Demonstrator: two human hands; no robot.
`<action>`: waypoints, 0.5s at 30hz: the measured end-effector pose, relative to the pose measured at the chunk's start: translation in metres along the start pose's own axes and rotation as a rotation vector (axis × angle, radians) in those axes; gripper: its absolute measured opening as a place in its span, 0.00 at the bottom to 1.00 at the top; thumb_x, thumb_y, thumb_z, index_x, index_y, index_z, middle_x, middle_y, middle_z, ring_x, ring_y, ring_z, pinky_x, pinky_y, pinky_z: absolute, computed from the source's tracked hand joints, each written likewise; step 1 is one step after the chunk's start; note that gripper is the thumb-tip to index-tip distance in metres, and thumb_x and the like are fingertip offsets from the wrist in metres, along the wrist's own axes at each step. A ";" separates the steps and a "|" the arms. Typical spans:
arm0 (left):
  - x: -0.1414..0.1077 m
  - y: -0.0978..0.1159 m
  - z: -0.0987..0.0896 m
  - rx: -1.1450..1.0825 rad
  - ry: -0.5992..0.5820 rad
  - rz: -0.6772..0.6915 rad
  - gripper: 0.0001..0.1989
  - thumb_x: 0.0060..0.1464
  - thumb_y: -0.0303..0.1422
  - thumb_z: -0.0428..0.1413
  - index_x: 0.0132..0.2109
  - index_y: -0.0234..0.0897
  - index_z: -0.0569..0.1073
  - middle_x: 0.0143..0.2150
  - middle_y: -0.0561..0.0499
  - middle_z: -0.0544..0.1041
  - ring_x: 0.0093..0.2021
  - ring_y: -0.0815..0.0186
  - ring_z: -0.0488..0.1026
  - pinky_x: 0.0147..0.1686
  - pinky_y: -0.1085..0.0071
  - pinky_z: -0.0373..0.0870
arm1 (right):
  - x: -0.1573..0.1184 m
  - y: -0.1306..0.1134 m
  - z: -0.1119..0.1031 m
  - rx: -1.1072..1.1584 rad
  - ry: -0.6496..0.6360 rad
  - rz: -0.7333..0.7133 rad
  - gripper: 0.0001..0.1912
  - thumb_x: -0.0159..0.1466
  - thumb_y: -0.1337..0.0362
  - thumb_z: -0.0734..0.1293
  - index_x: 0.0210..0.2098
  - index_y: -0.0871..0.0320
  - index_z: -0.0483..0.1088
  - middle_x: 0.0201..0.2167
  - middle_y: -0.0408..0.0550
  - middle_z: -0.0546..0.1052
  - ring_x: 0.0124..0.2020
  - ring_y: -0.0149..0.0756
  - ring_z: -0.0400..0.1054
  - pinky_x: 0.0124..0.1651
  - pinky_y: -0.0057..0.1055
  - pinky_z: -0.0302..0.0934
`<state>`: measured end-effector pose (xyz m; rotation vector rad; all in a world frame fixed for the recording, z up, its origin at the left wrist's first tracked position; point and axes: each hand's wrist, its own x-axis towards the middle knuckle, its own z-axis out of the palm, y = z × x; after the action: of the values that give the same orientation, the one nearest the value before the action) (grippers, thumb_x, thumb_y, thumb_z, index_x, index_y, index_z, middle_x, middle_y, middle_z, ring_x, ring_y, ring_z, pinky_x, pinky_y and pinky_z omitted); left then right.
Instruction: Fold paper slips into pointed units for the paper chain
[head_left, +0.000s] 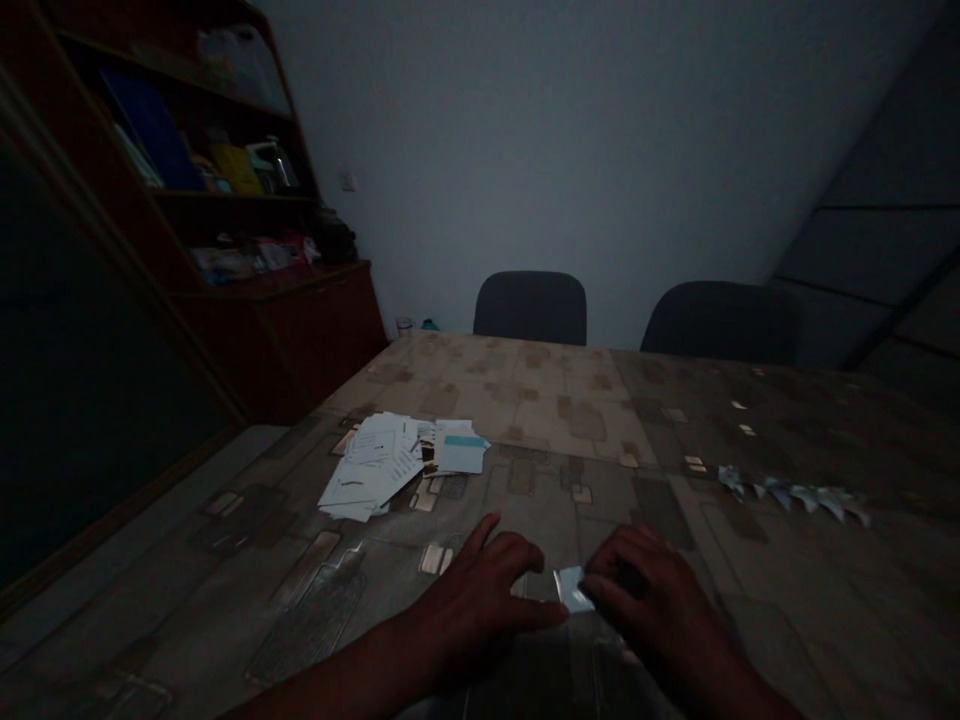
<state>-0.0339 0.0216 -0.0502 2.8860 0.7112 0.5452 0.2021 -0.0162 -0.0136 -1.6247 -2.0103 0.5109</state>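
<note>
A small piece of white paper (pixel 571 590) lies low in front of me, near the table's front edge. My right hand (pixel 649 585) has its fingers curled together on the paper's right side, pinching it. On the other side, my left hand (pixel 499 590) is spread, its thumb tip at the paper's lower left corner and its fingers apart. Beyond my left hand rests a loose pile of white paper sheets (pixel 375 465), with a blue-banded piece (pixel 463 452) on its right part. Several small folded paper pieces (pixel 802 495) stand in a row at the right.
A patterned cloth covers the table (pixel 510 390). Two dark chairs (pixel 531 305) stand along its far side, before a plain wall. At the left is a wooden shelf unit (pixel 300 310) with bags and containers. A clear cup (pixel 405 326) sits at the far left corner.
</note>
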 end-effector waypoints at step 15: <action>0.002 0.010 0.009 -0.024 0.003 -0.037 0.06 0.64 0.36 0.52 0.40 0.40 0.70 0.33 0.57 0.68 0.35 0.68 0.65 0.63 0.48 0.45 | 0.025 -0.004 0.021 -0.163 -0.094 0.014 0.07 0.60 0.65 0.68 0.25 0.56 0.70 0.25 0.42 0.75 0.34 0.40 0.67 0.39 0.35 0.50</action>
<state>-0.0242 0.0134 -0.0555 2.8443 0.7514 0.5506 0.1826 0.0078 -0.0251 -1.7407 -2.1603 0.4465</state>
